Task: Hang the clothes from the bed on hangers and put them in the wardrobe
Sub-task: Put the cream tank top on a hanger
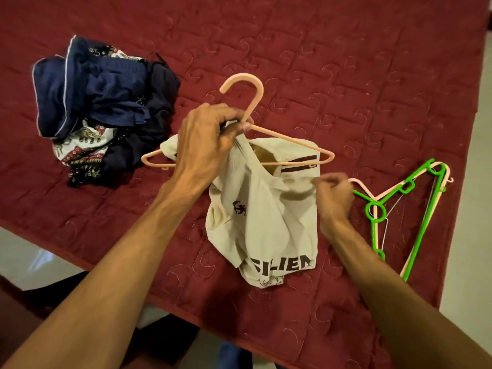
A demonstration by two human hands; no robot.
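Note:
A cream T-shirt (269, 217) with dark brown lettering hangs crumpled over the maroon quilted bed (346, 75). A pink plastic hanger (255, 102) is partly threaded into its neck opening. My left hand (205, 139) grips the hanger at the base of its hook together with a bunch of the shirt's collar. My right hand (332, 195) pinches the shirt's fabric near the shoulder. A heap of navy and patterned clothes (101, 107) lies at the left of the bed.
Spare hangers lie on the bed at the right: a green one (415, 230) tangled with a pale pink one (383, 194). The bed's edges run along the bottom left and right, with pale floor (474, 182) beyond.

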